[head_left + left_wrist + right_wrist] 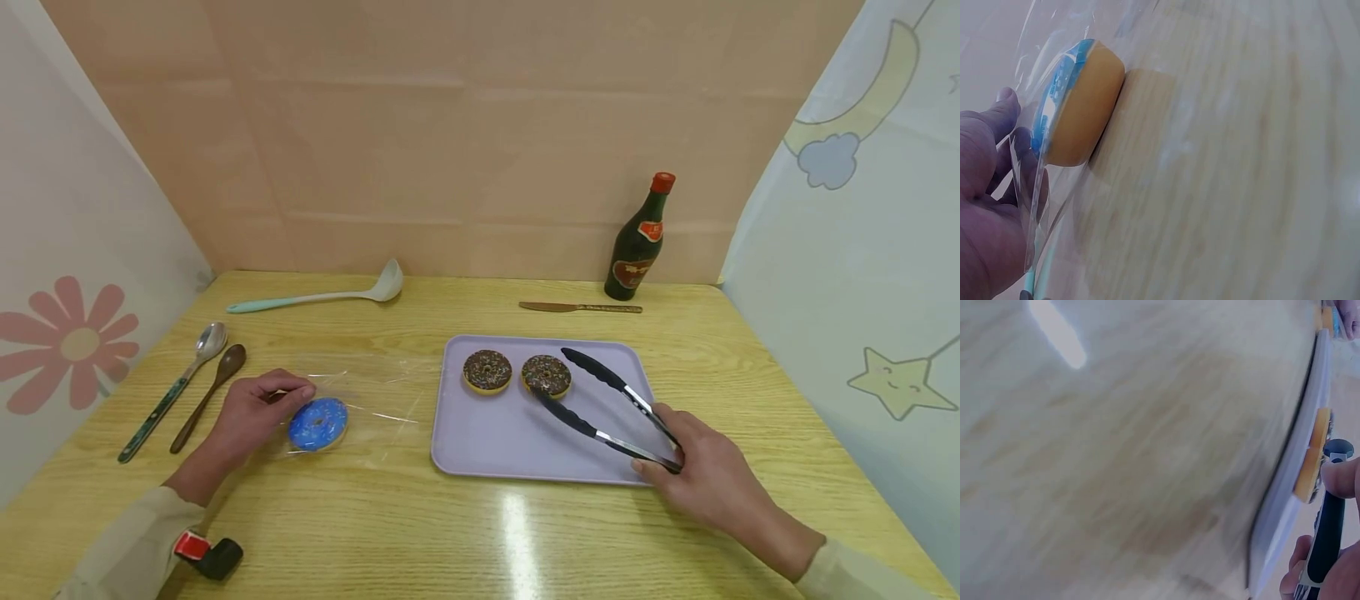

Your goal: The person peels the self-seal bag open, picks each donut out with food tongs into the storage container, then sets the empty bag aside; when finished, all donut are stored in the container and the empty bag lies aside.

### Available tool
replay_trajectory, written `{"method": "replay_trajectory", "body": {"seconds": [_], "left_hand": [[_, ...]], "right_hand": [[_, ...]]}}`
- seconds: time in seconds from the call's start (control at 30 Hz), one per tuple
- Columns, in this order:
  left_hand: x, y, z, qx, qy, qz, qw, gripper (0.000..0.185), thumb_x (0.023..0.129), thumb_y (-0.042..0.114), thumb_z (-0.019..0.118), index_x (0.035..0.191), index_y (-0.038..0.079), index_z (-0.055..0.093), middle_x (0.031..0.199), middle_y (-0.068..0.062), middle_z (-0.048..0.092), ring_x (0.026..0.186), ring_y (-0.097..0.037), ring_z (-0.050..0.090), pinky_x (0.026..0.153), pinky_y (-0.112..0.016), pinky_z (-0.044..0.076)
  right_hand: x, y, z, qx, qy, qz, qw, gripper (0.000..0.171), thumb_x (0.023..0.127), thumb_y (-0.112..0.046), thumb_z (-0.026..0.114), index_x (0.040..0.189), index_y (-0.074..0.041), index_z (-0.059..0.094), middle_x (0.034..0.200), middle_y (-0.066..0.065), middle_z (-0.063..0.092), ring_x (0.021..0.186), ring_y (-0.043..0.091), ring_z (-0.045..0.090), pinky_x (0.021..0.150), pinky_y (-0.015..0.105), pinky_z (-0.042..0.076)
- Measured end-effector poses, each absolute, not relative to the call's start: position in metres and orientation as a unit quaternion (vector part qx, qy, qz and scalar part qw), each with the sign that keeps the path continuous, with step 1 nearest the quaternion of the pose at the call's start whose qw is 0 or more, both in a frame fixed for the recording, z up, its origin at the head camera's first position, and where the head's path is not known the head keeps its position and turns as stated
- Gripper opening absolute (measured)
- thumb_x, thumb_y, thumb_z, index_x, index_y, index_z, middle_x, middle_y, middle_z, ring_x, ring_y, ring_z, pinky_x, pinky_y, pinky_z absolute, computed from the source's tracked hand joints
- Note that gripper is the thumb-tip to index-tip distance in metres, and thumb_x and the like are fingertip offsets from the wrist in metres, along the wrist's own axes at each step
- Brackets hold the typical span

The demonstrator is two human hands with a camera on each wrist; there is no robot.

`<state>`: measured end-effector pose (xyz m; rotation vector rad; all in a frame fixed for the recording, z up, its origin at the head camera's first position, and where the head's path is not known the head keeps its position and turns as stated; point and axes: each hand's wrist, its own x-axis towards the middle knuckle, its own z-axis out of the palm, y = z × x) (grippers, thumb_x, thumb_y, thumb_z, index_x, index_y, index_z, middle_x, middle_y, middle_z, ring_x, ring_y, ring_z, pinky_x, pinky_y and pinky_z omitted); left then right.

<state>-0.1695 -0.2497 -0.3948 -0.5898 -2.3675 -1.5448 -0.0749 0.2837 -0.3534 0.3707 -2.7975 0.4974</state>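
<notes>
My left hand (258, 408) pinches the edge of a clear plastic bag (390, 398) lying on the table. Inside the bag, close to those fingertips, is a blue-iced doughnut (318, 425) with sprinkles; its tan underside shows in the left wrist view. On the right, my right hand (708, 467) grips the tongs (572, 415), whose black-tipped arms are spread apart over the lilac tray (480, 442). One chocolate doughnut (546, 375) lies between the tong tips, the lower tip overlapping its near edge. Just left of it on the tray sits a second chocolate doughnut (487, 372).
Left of my left hand lie a green-handled metal spoon (168, 404) and a wooden spoon (213, 392). Along the back are a ladle (330, 296), a bronze-coloured knife (581, 307) and a tilted dark green bottle (635, 250). Walls enclose the table (375, 533) on three sides.
</notes>
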Motion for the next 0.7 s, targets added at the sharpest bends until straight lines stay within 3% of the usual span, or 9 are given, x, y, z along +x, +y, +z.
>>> {"method": "replay_trajectory", "body": {"seconds": [0.23,0.47,0.7], "left_hand": [[-0.167,-0.248,-0.391,-0.203,-0.81,-0.535,0.129,0.009,0.088,-0.006,0.063,0.093,-0.009,0.069,0.086,-0.01,0.066,0.076,-0.01,0.059,0.065,-0.017,0.048],[-0.169,-0.249,-0.393,-0.198,-0.812,-0.536,0.124,0.009,0.088,-0.004,0.063,0.093,-0.008,0.07,0.085,-0.01,0.066,0.076,-0.01,0.059,0.065,-0.018,0.048],[-0.172,-0.25,-0.396,-0.188,-0.815,-0.536,0.116,0.009,0.089,-0.001,0.064,0.091,-0.007,0.071,0.084,-0.005,0.066,0.075,-0.011,0.059,0.064,-0.02,0.048]], "right_hand": [[-0.083,0.258,-0.35,0.19,-0.948,0.191,0.168,0.063,0.07,-0.024,0.084,0.122,0.003,0.06,0.101,0.008,0.064,0.068,0.011,0.05,0.059,0.032,0.041],[-0.094,0.22,-0.355,0.245,-0.937,0.213,0.132,0.061,0.073,-0.024,0.081,0.124,0.001,0.06,0.115,0.013,0.064,0.098,0.026,0.062,0.078,0.041,0.05],[-0.11,0.184,-0.351,0.282,-0.932,0.213,0.076,0.059,0.079,-0.028,0.076,0.128,-0.001,0.058,0.118,0.008,0.063,0.104,0.024,0.06,0.085,0.042,0.047]]}}
